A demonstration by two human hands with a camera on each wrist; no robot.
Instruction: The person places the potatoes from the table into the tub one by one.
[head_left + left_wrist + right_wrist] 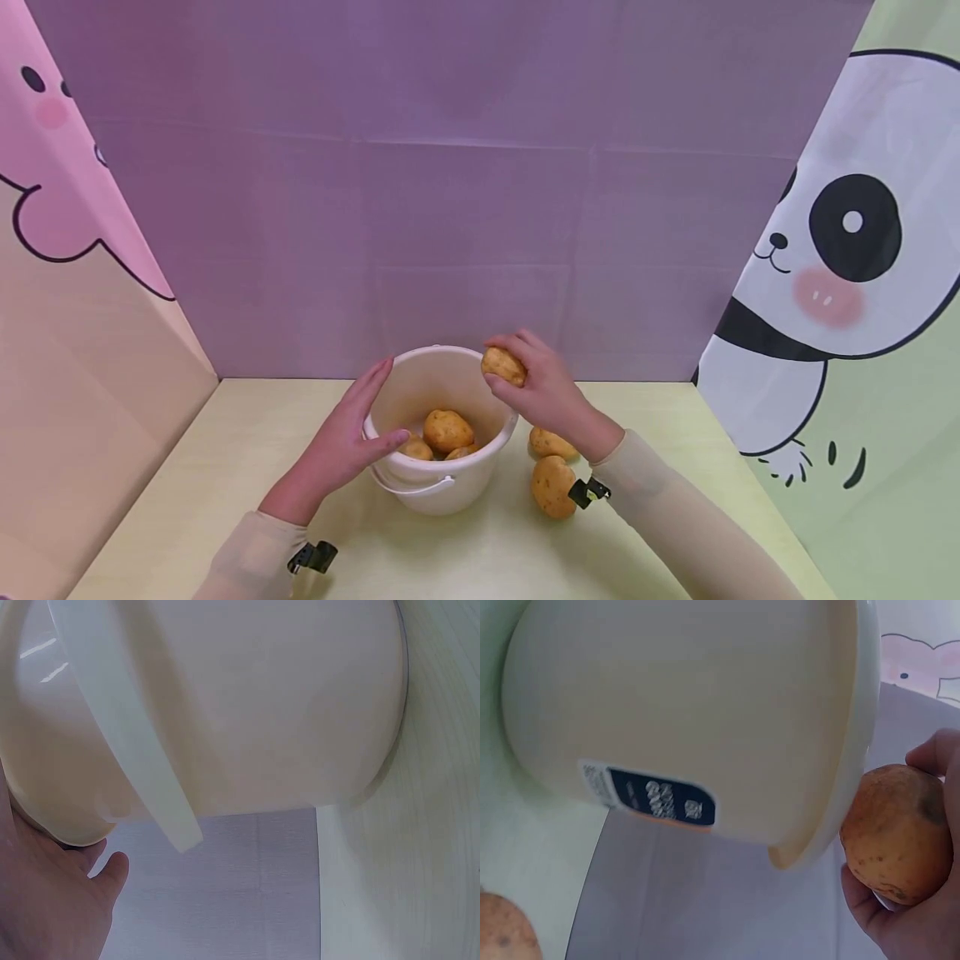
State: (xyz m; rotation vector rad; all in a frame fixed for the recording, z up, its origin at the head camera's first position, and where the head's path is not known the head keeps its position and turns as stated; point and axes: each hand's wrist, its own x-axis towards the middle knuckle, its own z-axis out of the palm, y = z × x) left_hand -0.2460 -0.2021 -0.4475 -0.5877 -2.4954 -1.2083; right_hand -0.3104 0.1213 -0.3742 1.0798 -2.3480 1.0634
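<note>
A whitish plastic bucket stands on the table with several potatoes at its bottom. My left hand is at the bucket's left side, its fingers straight and spread along the rim and the thumb reaching over the front edge. In the left wrist view that hand is right at the rim. Above the bucket's right edge, my right hand grips a potato between thumb and fingers. The right wrist view has this potato just beyond the rim, its skin brown-spotted.
Two potatoes lie on the table right of the bucket, the nearer potato in front of the other potato. The bucket's handle hangs down its front. A purple cloth wall rises behind the table, with printed side panels.
</note>
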